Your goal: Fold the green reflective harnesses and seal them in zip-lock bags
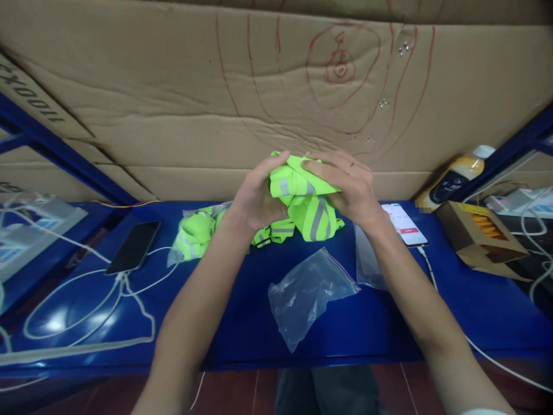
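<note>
Between my two hands, raised over the back of the blue table, is a bundled neon-yellow reflective vest (317,216) with grey stripes. My left hand (261,193) grips its left side, thumb on top. My right hand (348,181) wraps over its right side with bent fingers. Part of the fabric hangs down, and some neon-yellow material with a dark buckle shows just below my left hand. Below the vest, a clear zip bag (309,294) lies crumpled on the table. Left of my left forearm sits another neon-yellow bundle (194,233) in clear plastic. A second clear bag (369,259) lies partly behind my right forearm.
On the blue table (242,323), a dark phone (133,248) with white cables lies left. At right are a lit phone (406,225), a juice bottle (460,176) and an open cardboard box (481,239). A cardboard sheet (173,115) stands behind; a power strip (43,230) is far left.
</note>
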`<state>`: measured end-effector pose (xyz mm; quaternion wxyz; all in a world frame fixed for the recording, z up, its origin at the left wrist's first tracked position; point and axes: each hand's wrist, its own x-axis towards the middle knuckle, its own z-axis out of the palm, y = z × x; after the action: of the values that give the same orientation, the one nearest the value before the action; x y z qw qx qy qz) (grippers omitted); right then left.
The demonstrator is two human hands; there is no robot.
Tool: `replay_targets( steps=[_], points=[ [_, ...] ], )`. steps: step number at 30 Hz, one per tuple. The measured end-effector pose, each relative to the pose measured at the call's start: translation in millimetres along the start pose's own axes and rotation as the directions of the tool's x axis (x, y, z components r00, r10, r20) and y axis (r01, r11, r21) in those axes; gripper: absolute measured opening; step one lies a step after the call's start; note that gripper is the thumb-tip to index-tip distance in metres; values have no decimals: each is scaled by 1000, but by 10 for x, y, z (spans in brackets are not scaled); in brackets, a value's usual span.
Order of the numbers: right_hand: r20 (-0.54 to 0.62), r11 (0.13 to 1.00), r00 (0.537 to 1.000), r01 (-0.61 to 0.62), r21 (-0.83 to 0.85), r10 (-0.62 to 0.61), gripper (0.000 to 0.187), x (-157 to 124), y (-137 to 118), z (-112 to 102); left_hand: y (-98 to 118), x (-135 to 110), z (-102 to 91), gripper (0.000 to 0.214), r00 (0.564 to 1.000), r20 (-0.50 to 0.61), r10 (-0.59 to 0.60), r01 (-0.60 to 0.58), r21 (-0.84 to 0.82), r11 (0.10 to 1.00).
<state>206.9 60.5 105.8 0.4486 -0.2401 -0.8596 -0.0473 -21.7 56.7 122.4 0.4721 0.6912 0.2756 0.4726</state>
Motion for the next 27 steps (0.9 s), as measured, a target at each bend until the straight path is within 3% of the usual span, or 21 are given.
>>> replay_targets(
  steps=[3, 6, 11, 15, 18, 23, 27],
  points=[
    [59, 997, 998, 23, -70, -19, 45, 28, 9, -13, 18, -4, -48, 41, 974, 156, -166, 201, -246, 948],
    [123, 997, 992, 8, -71, 1, 53, 77, -110, -86, 8, -29, -88, 35, 962, 165, -217, 259, -300, 918],
    [199, 990, 980, -55, 133, 28, 60, 158, -321, -283, 19, -89, -150, 49, 990, 17, -139, 140, -188, 972],
    [148, 949, 972, -215, 232, 184, 64, 150, -224, -381, 52, -105, -165, 54, 998, 65, 13, -18, 74, 997],
    [221, 884, 942, -318, 341, 254, 62, 118, -117, -382, 42, -92, -140, 60, 995, 90, 49, -64, 164, 984],
    [197, 745, 885, -462, 481, 421, 50, 97, -110, -282, 5, -68, -50, 80, 989, -21, 146, -143, 103, 984],
    [164, 607, 859, -466, 643, 486, 57, 116, -188, -177, 58, -79, 68, 85, 997, 19, 81, -74, -243, 967]
  ],
)
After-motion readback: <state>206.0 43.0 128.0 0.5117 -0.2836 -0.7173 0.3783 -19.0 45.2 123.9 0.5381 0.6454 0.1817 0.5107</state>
